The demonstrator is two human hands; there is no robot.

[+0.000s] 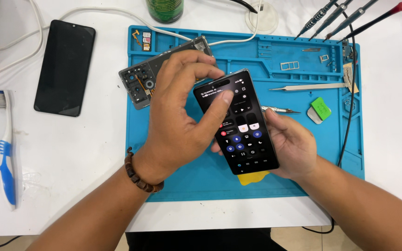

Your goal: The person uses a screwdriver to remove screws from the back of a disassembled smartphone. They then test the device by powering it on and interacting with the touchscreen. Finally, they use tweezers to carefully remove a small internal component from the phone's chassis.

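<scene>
The phone (239,122) was in the middle of the view, held a little above the blue mat (303,153), tilted with its top end to the upper left. Its screen was lit and showed a dark panel with round buttons and sliders. The right hand (290,145) carried it from below: the palm was under the lower right part, and the fingers were bent around the right edge, so this hand was half closed on the phone. The left hand (177,118) came over it from the left side. Its thumb lay on the upper part of the screen, the other fingers were curled above the top end of the phone, and I could not tell if they touched it. A bead bracelet (138,174) was on the left wrist.

Under the lower end of the phone a yellow pick (253,177) lay on the mat. Behind the left hand an opened phone body (140,83) lay at the upper left part of the mat, partly hidden by the fingers. Tweezers (305,87) lay on the mat right of the phone, and further right was a green piece (321,108). Another phone with dark screen (65,67) lay on the white table left of the mat, well apart. A toothbrush (6,148) lay near the left edge of the table.
</scene>
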